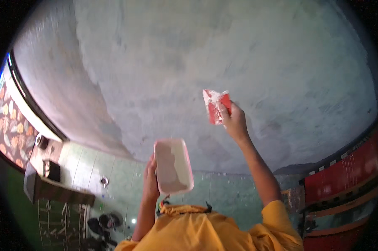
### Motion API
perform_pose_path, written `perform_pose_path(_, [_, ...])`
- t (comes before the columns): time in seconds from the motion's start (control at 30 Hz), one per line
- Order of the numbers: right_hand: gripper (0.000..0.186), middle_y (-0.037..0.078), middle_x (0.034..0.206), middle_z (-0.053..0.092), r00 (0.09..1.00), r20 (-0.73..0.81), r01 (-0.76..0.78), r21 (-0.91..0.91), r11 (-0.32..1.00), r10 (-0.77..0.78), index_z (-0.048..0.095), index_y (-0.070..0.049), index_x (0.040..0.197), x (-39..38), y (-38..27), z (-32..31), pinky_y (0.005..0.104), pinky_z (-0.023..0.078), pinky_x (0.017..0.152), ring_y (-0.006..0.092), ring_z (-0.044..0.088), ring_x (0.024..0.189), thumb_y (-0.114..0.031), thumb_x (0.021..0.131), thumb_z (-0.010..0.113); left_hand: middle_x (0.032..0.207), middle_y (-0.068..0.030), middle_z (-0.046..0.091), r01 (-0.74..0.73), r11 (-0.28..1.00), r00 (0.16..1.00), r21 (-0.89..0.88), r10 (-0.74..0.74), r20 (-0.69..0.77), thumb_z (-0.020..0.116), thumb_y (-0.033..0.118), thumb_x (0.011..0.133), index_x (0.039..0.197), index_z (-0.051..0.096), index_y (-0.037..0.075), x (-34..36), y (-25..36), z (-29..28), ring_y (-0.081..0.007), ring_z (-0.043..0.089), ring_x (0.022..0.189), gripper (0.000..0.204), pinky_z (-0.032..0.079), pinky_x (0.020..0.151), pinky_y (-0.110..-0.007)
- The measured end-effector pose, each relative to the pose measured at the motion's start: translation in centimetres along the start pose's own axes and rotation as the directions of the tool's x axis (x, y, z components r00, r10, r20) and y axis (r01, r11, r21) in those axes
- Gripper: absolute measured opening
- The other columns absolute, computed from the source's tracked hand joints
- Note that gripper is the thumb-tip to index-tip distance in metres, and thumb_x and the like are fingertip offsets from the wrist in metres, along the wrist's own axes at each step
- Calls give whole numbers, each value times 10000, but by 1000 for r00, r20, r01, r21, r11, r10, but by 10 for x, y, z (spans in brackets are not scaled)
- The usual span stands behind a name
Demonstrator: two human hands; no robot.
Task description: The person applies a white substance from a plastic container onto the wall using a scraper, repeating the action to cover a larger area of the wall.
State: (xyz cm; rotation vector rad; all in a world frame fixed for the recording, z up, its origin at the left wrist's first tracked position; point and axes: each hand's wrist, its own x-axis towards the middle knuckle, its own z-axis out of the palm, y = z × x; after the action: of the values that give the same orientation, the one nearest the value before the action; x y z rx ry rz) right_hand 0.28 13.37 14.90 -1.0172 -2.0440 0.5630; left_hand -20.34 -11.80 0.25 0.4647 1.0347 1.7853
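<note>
My right hand (235, 121) is raised against the grey plastered wall (222, 54) and grips a red scraper (216, 106) smeared with white putty. The blade lies flat on the wall. My left hand (150, 178) holds a pink rectangular tray (173, 165) by its left edge, lower and nearer to me. Pale putty covers part of the tray's inside. Both forearms rise from my yellow shirt (205, 228) at the bottom.
A pale green tiled floor (113, 175) lies below the wall. At the left stand a window with a patterned curtain (9, 125) and dark wooden furniture (59, 196). A red and black striped surface (348, 175) runs along the right. Small dark items sit on the floor at the lower left.
</note>
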Motion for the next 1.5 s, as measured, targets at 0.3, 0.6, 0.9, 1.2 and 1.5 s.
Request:
perform_pose_path(0.3, [253,15,982,712,755,387,-590,754,290,529,672,-44,1177,-131,-12,68,242,588,587,93,705,806,-220,996,667,1565,-137,425,-165,975,986,147,164,19,487,325,1077,1572,303,-58,-6,35,27,-214,419,1424,652,335,1169,-343])
perform_pose_path(0.6, [286,111,1042,714,977,16,-199,437,877,214,603,6,1195,-142,-67,45,370,588,728,225,722,842,-228,1031,598,1620,-136,348,-263,923,961,279,275,-4,419,362,1093,1618,217,-1,-13,11,2,-228,381,1452,669,335,1176,-354])
perform_pose_path(0.9, [308,241,978,701,964,266,43,-179,983,6,547,-11,1238,-157,-102,113,517,555,699,444,688,850,-144,964,592,1639,-129,287,-208,968,976,140,214,-31,385,403,1089,1637,139,25,-12,-4,-1,-242,343,1481,710,314,1197,-373])
perform_pose_path(1.2, [257,262,930,699,969,227,-96,-32,995,101,580,-7,1161,-158,-113,130,522,527,690,483,666,845,-152,955,628,1624,-138,308,-92,991,996,95,89,28,363,389,1092,1629,140,0,-6,-17,-34,-246,351,1476,700,298,1203,-366])
perform_pose_path(1.5, [242,51,996,687,882,83,-415,602,682,464,635,27,1105,-161,-60,111,279,515,765,96,617,860,-182,991,672,1614,-122,342,-74,989,997,130,71,29,394,329,1098,1622,210,17,-4,17,-30,-207,360,1456,638,296,1197,-346])
